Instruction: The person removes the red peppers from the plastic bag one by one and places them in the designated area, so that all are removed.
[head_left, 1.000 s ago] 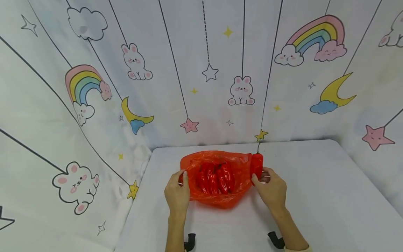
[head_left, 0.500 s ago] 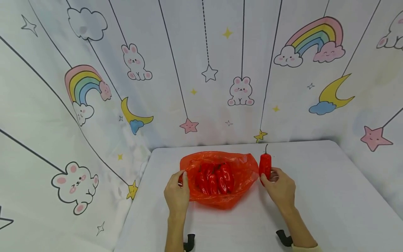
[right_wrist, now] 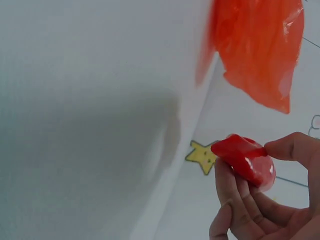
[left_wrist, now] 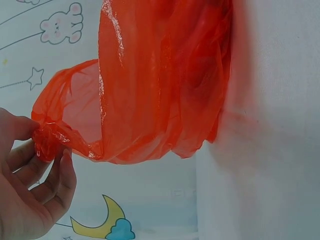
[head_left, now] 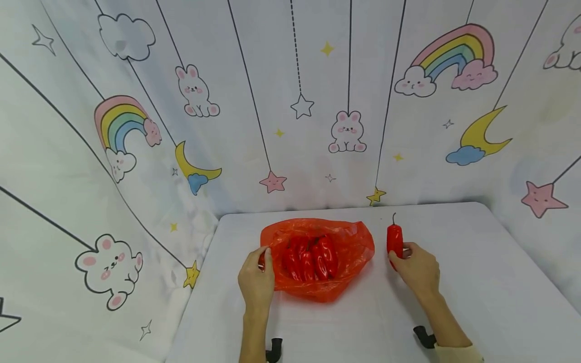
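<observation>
A thin red plastic bag (head_left: 351, 252) stands on the table with its mouth spread wide. Several shiny red chili peppers (head_left: 308, 258) lie inside it. My left hand (head_left: 256, 278) pinches the bag's left rim; in the left wrist view the film is bunched between thumb and curled fingers. To the right of the bag, my right hand (head_left: 418, 268) holds one red chili pepper (head_left: 394, 239) upright, its thin dark stem pointing up. The right wrist view shows that pepper pinched between thumb and fingers, apart from the bag.
The white table (head_left: 481, 282) reaches back to a cloth backdrop (head_left: 245, 101) printed with rabbits, stars and rainbows. Two black curved pieces, one (head_left: 274, 350) by the left forearm and one (head_left: 424, 337) by the right, show near the front.
My right hand has carried its chili pepper rightward, from the bag's right rim to a spot apart from it. The left hand keeps its grip on the rim.
</observation>
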{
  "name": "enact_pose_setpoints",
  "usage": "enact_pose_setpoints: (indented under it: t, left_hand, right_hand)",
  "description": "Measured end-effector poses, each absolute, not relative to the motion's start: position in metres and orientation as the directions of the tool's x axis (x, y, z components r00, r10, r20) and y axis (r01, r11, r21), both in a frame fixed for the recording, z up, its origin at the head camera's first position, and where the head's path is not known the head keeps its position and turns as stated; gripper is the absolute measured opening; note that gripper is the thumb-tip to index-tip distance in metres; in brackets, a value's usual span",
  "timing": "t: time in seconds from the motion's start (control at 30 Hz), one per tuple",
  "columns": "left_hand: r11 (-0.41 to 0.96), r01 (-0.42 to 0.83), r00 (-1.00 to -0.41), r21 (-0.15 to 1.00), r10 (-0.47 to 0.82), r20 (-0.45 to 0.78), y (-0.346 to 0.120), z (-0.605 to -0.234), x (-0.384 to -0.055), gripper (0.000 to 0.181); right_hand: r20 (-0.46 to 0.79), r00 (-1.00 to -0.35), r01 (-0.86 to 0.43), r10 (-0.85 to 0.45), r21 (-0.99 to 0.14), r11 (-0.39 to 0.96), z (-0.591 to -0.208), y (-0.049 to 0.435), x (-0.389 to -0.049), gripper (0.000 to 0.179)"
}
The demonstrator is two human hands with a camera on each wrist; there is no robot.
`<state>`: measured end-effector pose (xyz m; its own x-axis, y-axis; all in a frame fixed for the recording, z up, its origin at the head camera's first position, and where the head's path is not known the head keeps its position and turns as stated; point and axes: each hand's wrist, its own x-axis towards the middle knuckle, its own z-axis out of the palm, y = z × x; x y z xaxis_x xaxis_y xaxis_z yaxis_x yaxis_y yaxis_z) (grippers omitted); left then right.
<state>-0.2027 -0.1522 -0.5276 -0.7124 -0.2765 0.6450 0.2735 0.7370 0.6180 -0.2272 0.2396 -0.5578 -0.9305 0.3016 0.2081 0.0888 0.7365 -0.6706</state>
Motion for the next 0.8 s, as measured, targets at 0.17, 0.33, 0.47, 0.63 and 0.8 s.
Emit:
enact_pose_setpoints:
  t: [0.17, 0.33, 0.47, 0.63, 0.8]
  left_hand:
    - [0.741, 0.271, -0.715, 0.615, -0.273, 0.644, -0.152, -0.528, -0.202, 0.018]
    - [0.751, 0.273, -0.702, 0.602, -0.272, 0.658, -0.15, -0.53, -0.201, 0.017]
    - [0.753, 0.28, -0.692, 0.595, -0.272, 0.669, -0.15, -0.529, -0.202, 0.017]
    - [0.747, 0.284, -0.69, 0.601, -0.276, 0.669, -0.15, -0.528, -0.202, 0.017]
    - [0.745, 0.286, -0.689, 0.602, -0.276, 0.67, -0.151, -0.531, -0.203, 0.018]
  right_hand:
    - [0.184, -0.941, 0.106, 0.284, -0.636, 0.764, -0.564, 0.252, -0.233, 0.045]
    - [0.161, -0.95, 0.118, 0.269, -0.612, 0.782, -0.567, 0.265, -0.236, 0.048]
    - [0.142, -0.954, 0.133, 0.265, -0.592, 0.795, -0.57, 0.275, -0.241, 0.047]
    - [0.133, -0.954, 0.143, 0.267, -0.581, 0.801, -0.572, 0.285, -0.247, 0.047]
    - [0.126, -0.955, 0.149, 0.27, -0.581, 0.8, -0.576, 0.293, -0.251, 0.048]
